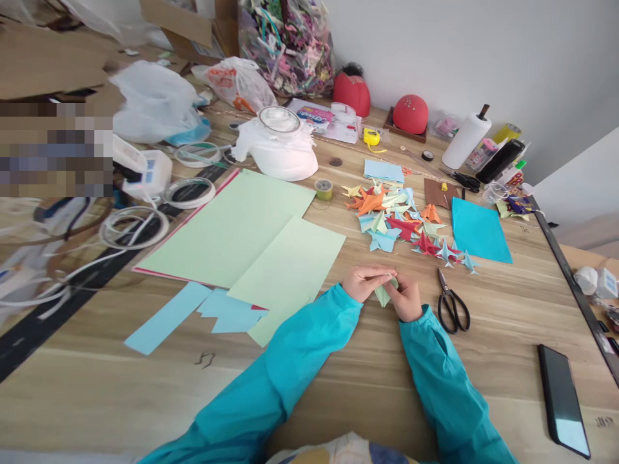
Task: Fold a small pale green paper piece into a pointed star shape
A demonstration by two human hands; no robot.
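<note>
Pale green paper, folded into 1 small pointed piece, is hanging between the 2 hands, over the wood-grain table, in front of the person's body. The left hand is pinching at the upper end of this piece, and the right hand is gripping its right side with thumb and fingers; so both hands are holding firmly on the same paper, and their fingertips are meeting there. Since the fingers are covering the upper folds, I cannot tell which crease they are pressing. In my judgement, the step in hand is being the shaping of a small fold, and the next move is calling for a steady hold with 1 hand while the other is pressing the crease flat, without tearing the thin layers. Beyond the hands, many folded paper figures in orange, red, light blue and pale green are lying in a loose pile, probably serving as models. Metal scissors with black looped handles are resting beside the right hand, not touching it.
</note>
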